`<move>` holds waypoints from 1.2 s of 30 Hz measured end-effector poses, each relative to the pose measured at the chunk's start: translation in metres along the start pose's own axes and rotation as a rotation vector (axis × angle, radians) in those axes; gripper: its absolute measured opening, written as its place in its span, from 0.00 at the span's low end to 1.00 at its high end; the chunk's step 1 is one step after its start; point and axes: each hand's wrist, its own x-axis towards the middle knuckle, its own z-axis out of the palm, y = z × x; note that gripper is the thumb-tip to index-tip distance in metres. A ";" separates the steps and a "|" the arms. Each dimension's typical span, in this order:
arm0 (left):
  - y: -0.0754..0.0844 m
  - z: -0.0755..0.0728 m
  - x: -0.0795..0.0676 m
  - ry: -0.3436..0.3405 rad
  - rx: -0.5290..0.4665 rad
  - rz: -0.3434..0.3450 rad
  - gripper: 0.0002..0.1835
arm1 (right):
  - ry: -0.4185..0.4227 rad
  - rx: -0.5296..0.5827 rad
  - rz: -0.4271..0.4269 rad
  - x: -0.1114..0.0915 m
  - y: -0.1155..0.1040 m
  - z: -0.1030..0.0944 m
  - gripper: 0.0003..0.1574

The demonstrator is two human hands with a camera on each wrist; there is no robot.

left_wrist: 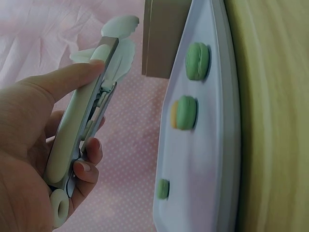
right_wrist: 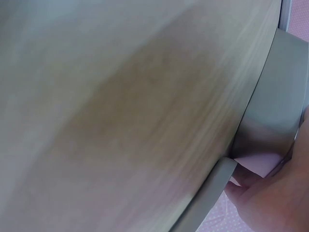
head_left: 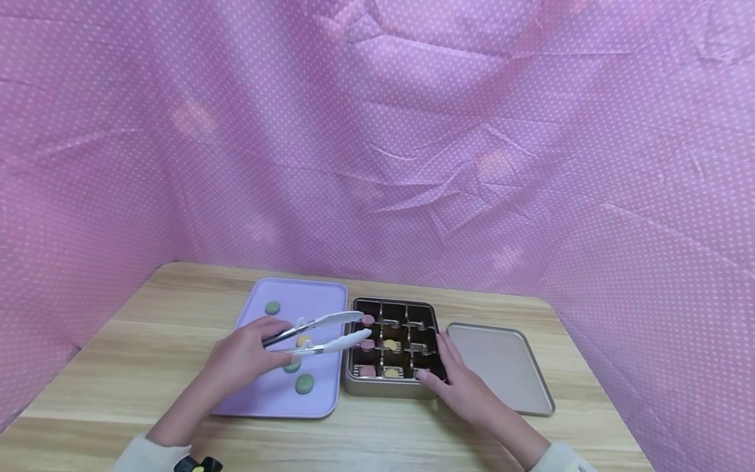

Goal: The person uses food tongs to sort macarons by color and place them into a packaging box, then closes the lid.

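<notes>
My left hand (head_left: pixel 250 351) grips a pair of tongs (left_wrist: pixel 79 121) with pale, scalloped tips. Those tips are spread apart at the left side of a metal tin (head_left: pixel 389 390), with nothing visible between them. Inside the tin, a dark divided insert holds pink macarons (head_left: pixel 367 372) in the left column and yellow macarons (head_left: pixel 392 372) in the middle column. At the tin's front right corner, my right hand (head_left: pixel 466 387) holds the edge, thumb at the front rim and fingers along the right side. Green macarons (left_wrist: pixel 197 61) and a yellow one lie on a lilac tray (head_left: pixel 318 410) below the left hand.
A flat metal lid (head_left: pixel 501 367) lies right of the tin, partly behind the right forearm. Tray, tin and lid stand side by side on a wooden table (head_left: pixel 377 439). Pink dotted cloth (head_left: pixel 377 164) hangs behind the table and along both sides.
</notes>
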 end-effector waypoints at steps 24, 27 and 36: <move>-0.063 -0.018 -0.015 -0.034 0.088 -0.086 0.42 | 0.006 0.013 -0.005 0.001 0.001 0.002 0.61; -0.067 -0.019 -0.014 -0.038 0.097 -0.091 0.42 | 0.005 0.016 -0.009 0.001 0.001 0.002 0.61; -0.082 -0.028 -0.015 -0.043 0.113 -0.122 0.45 | 0.004 0.020 0.009 0.000 0.000 0.001 0.61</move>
